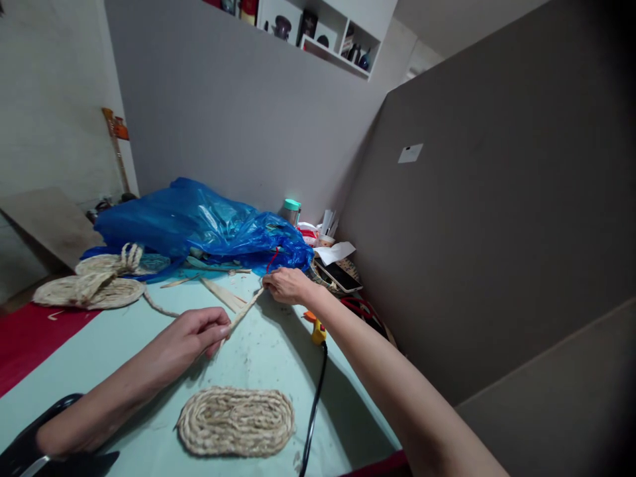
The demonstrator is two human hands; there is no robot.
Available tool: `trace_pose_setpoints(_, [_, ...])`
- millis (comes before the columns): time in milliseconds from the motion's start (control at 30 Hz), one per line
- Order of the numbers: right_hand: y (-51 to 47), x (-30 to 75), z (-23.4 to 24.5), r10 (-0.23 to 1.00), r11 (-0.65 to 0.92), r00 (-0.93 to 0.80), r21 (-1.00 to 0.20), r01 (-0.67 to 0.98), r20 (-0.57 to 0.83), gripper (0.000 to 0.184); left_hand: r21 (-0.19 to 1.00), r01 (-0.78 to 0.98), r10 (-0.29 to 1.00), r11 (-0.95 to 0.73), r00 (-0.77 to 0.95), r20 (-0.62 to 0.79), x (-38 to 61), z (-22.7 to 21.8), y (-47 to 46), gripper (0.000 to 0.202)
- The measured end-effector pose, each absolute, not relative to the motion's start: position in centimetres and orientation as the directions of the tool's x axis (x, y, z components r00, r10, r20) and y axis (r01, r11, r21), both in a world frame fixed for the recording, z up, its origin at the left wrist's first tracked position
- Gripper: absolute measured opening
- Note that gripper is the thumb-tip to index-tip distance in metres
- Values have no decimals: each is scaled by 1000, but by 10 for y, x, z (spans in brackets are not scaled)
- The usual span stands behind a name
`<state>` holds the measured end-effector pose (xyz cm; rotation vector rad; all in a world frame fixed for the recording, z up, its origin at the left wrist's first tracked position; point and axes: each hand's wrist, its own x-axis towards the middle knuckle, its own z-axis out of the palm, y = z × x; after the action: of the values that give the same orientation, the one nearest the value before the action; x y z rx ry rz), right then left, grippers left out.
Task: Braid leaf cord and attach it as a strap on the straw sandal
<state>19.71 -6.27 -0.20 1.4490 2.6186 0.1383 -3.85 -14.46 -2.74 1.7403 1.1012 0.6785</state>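
A pale braided straw cord (247,309) runs slantwise between my two hands above the table. My left hand (203,331) pinches its lower end between thumb and fingers. Farther off, my right hand (285,285) is closed on the upper end, close to the blue bag. Behind my left hand a thin tail of cord (159,307) leads toward the woven straw slippers (92,290) at the left. An oval coiled straw sole (236,422) lies flat on the table in front of me. Loose flat straw strips (223,293) lie beyond my left hand.
A big blue plastic bag (199,218) covers the table's back. A yellow glue gun (318,329) with a black cable (314,411) lies under my right forearm. Behind are a phone (340,275), papers (335,252) and a green-lidded jar (291,209). A grey partition (477,199) bounds the right.
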Motion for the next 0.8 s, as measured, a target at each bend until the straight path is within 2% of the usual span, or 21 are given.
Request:
trace_pose_setpoints(200, [-53, 198, -3, 874, 482, -485, 190, 855, -33, 32, 893, 417, 898, -170, 439, -34, -31, -27, -145, 31])
trace_pose_setpoints(433, [-36, 199, -1, 888, 460, -452, 170, 872, -85, 32, 896, 421, 896, -143, 440, -64, -26, -31, -141, 28])
trace_pose_setpoints(600, [-32, 202, 0, 892, 449, -434, 121, 885, -130, 30, 910, 390, 880, -138, 469, -68, -32, -30, -142, 29])
trace_pose_setpoints(800, [-29, 211, 10, 889, 456, -455, -1, 890, -59, 30, 942, 332, 913, -46, 396, -95, -40, -21, -143, 32])
